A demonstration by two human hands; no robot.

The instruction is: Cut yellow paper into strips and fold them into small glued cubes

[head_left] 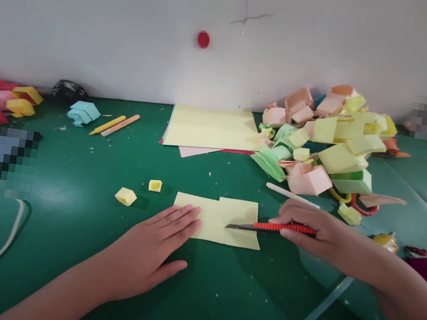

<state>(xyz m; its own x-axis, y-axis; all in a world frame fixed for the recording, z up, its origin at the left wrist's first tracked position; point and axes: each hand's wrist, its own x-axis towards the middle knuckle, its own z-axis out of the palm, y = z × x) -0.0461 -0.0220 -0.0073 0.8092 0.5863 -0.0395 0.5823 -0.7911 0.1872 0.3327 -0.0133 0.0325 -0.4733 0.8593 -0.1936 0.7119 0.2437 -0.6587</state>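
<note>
A piece of pale yellow paper lies flat on the green table, its top edge slightly stepped. My left hand rests on the paper's left part, fingers stretched out and thumb apart on the table. In my right hand is a utility knife with a red ribbed handle, fingers closed round it. Its dark blade points left over the right half of the paper; whether the tip touches cannot be made out. Two small folded yellow paper pieces, a box shape and a larger one, sit beyond my left hand.
A stack of coloured sheets lies against the wall. Folded paper shapes are heaped at the back right, near a white stick and scissors handles. Two pens lie back left. A clear strip and white cable lie nearer.
</note>
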